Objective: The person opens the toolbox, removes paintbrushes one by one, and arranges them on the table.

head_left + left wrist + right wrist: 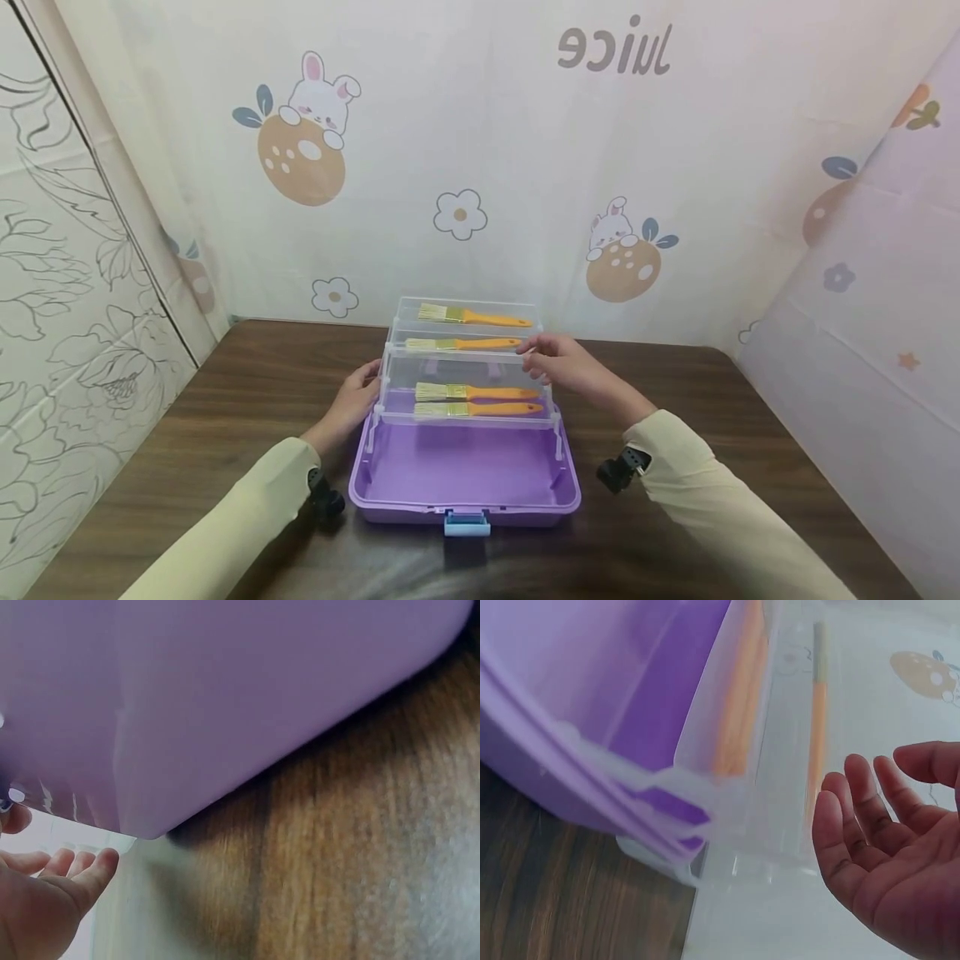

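Note:
A purple toolbox [465,516] stands unfolded, its clear stepped trays [465,367] raised at the back. Paint brushes with orange handles lie in them: one brush [480,317] in the top tray, another brush [463,344] in the middle one, and two in the lowest, the front brush [480,409] closest to me. My right hand [564,363] is over the right end of the middle tray, fingers slightly bent and holding nothing, near that brush's handle tip. At the box's back left side is my left hand [352,404], its fingers [94,877] loosely extended.
The box's purple bottom compartment [465,462] lies in front of the trays, with a light blue latch [467,523] at its front. Under it is a dark wooden table [675,500]. A printed curtain [465,142] hangs just behind the table.

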A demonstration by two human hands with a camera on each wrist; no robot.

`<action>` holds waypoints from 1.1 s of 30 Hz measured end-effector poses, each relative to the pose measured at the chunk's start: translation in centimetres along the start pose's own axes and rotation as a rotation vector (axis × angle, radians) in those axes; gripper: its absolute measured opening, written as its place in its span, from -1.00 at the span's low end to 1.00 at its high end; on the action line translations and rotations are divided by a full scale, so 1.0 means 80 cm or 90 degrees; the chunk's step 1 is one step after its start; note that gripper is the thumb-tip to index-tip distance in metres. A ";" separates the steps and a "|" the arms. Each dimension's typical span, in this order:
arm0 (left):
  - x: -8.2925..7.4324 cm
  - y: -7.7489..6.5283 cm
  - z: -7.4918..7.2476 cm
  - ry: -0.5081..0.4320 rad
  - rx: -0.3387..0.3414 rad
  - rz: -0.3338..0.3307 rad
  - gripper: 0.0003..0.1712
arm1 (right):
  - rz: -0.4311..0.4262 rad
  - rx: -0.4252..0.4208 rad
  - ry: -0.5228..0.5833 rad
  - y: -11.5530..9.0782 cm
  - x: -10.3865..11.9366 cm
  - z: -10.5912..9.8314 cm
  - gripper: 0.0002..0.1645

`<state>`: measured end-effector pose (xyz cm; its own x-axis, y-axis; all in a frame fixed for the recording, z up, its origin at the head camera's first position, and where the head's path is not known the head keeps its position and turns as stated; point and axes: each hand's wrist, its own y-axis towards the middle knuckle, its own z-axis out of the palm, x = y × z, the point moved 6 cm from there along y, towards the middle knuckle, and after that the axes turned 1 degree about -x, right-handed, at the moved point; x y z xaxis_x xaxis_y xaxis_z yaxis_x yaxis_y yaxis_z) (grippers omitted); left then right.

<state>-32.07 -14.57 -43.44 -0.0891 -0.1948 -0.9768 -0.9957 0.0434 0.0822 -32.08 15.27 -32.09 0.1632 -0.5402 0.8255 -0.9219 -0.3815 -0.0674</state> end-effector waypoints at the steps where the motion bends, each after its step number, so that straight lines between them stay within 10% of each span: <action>1: 0.000 0.000 0.000 0.000 0.000 0.000 -0.44 | -0.003 0.007 -0.009 0.002 0.002 0.004 -0.65; 33: -0.003 -0.002 0.000 -0.010 -0.002 -0.006 -0.44 | -0.138 0.147 -0.269 0.028 0.038 0.097 -0.94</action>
<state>-31.88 -14.51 -43.23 -0.0793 -0.1799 -0.9805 -0.9965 0.0390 0.0735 -30.92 6.91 -34.09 0.5133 -0.6673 0.5396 -0.7573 -0.6481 -0.0811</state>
